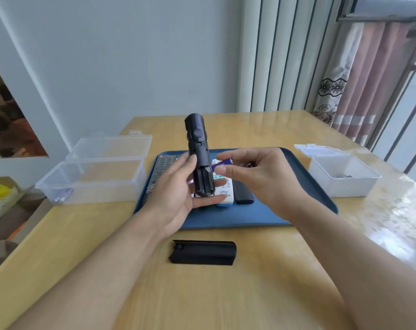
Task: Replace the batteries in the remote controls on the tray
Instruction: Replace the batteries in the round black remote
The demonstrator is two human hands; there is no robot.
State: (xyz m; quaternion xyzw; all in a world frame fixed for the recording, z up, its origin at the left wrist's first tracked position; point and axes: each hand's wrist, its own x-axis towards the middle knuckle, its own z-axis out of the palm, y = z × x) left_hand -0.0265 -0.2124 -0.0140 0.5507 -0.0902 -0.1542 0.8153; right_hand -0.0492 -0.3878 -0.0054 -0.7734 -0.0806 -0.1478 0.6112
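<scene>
My left hand (178,186) grips a black stick-shaped remote (197,148) upright above the blue tray (304,184), its open battery bay facing me. Just right of that bay, my right hand (257,177) pinches a purple battery (222,162) between thumb and fingers. The remote's black battery cover (203,252) lies on the table in front of the tray. On the tray lie a black button remote (161,167), a white remote (225,191) and a small black remote (244,195), partly hidden by my hands.
A clear open box (92,179) with a few purple batteries in its near left corner stands left of the tray. A small white open box (342,177) holding some small things stands at the right. The wooden table (226,294) reaches the wall; curtains hang at far right.
</scene>
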